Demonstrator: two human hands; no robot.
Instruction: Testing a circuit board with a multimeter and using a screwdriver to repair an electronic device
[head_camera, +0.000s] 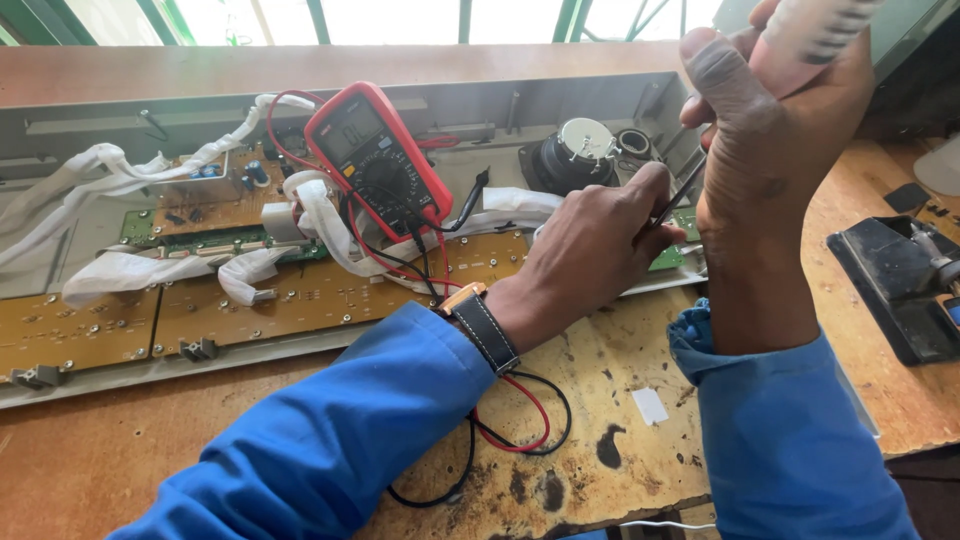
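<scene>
In the right hand (775, 130), a red-handled screwdriver (800, 40), slim dark shaft

I see a red multimeter (378, 158) leaning inside the open grey casing (480, 100) — white ribbon cables (120, 172) draped over brown circuit boards (300, 295), a black speaker (575, 155) behind, black tray (895, 290) on the bench (120, 450).

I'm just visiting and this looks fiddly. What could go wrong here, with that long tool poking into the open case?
1. The screwdriver, gripped high by the right hand and steadied by the left hand, might slip and scratch the green board.
2. The left sleeve lies over the test leads; a tug could drag the meter.
3. The white ribbon cables lie loose and could snag.
</scene>
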